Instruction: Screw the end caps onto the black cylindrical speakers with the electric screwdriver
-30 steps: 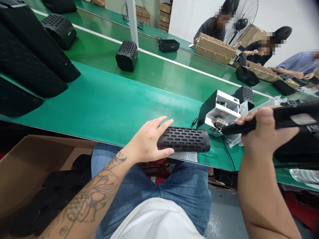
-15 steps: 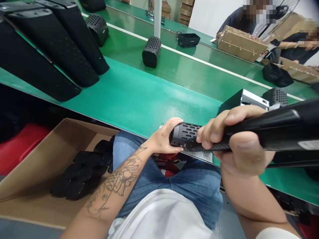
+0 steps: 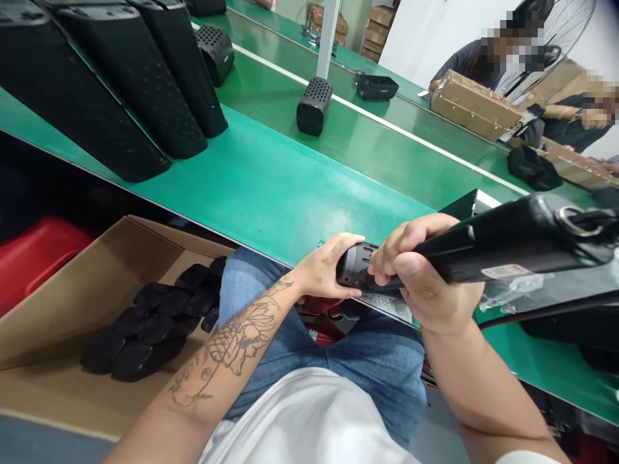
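My left hand (image 3: 323,267) has a closed grip on a black perforated speaker (image 3: 355,263), which sits at the desk's (image 3: 251,174) near edge above a grey foam sheet (image 3: 384,305). My right hand (image 3: 416,277) is clamped around a black electric screwdriver (image 3: 512,241), its tip hidden by my fingers at the speaker's end. A wide stretch of green desk separates my hands from the long black housings (image 3: 130,84) up to the left. Below the edge, on my left, sits a cardboard box (image 3: 58,335) of black pieces (image 3: 140,341).
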`<state>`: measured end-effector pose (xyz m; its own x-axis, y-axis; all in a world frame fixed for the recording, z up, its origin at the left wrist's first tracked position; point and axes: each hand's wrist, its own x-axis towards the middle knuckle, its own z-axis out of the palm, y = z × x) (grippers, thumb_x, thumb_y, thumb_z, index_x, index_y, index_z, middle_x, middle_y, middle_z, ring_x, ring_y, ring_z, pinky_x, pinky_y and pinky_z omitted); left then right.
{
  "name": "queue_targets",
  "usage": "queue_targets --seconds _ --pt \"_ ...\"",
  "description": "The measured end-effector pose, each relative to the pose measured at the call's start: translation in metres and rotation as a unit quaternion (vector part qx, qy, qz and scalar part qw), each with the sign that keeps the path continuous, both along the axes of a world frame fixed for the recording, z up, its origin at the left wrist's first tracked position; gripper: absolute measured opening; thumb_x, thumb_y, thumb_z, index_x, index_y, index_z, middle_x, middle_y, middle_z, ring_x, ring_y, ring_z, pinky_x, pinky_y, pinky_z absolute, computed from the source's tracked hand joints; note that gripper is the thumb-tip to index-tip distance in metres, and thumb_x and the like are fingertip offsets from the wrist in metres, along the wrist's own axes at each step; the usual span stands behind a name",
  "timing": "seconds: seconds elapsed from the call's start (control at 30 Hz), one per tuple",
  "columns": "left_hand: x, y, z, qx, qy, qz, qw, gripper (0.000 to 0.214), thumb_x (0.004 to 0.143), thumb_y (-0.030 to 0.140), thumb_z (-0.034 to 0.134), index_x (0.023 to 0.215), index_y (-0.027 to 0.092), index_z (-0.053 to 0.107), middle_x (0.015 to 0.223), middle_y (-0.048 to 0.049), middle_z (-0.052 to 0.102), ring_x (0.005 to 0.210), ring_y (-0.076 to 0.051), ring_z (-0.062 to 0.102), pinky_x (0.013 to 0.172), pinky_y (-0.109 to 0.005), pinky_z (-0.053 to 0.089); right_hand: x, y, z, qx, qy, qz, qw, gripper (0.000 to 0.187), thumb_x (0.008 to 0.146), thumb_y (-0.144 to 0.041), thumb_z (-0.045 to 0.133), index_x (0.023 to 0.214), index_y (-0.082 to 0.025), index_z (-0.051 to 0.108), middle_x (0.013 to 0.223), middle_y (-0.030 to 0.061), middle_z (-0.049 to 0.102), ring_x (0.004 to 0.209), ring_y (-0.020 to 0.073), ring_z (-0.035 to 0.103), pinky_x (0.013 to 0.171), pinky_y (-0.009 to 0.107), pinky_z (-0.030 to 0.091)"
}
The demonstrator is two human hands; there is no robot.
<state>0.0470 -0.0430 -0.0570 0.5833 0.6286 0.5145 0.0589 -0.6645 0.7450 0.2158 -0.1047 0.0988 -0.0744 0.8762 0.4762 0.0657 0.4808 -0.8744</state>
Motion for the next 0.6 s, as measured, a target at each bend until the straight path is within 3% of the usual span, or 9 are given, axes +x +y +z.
queue_targets --seconds 0.13,0.43,0.6 --pt "0.001 0.001 -0.001 0.008 -0.005 -0.003 1.0 0.097 0.075 0.045 0.094 0.156 0.025 0.045 0.154 -0.016 0.056 0.143 -0.039 0.059 0.122 -0.057 0.051 0.0 0.003 -0.005 -0.006 0.014 0.02 1.0 0.034 0.086 -0.046 0.092 0.093 -0.025 0.066 0.078 0.0008 0.069 0.064 0.019 0.067 0.061 0.038 0.059" --pt "0.002 0.0 -0.003 0.012 0.017 0.009 1.0 0.104 0.074 0.049 0.094 0.16 0.025 0.041 0.155 -0.0162 0.055 0.144 -0.039 0.058 0.122 -0.058 0.053 -0.007 0.002 -0.004 -0.019 0.022 0.016 0.999 0.024 0.086 -0.034 0.091 0.095 -0.025 0.07 0.082 0.0018 0.072 0.074 0.0227 0.073 0.068 0.041 0.063" --pt "-0.001 -0.002 -0.003 0.014 0.034 0.021 0.999 0.111 0.075 0.05 0.095 0.164 0.028 0.033 0.157 -0.0166 0.052 0.146 -0.039 0.057 0.123 -0.058 0.052 -0.005 -0.007 0.018 -0.007 0.077 -0.015 0.997 0.022 0.085 -0.03 0.091 0.097 -0.026 0.073 0.076 -0.0016 0.071 0.059 0.0189 0.069 0.058 0.039 0.062"
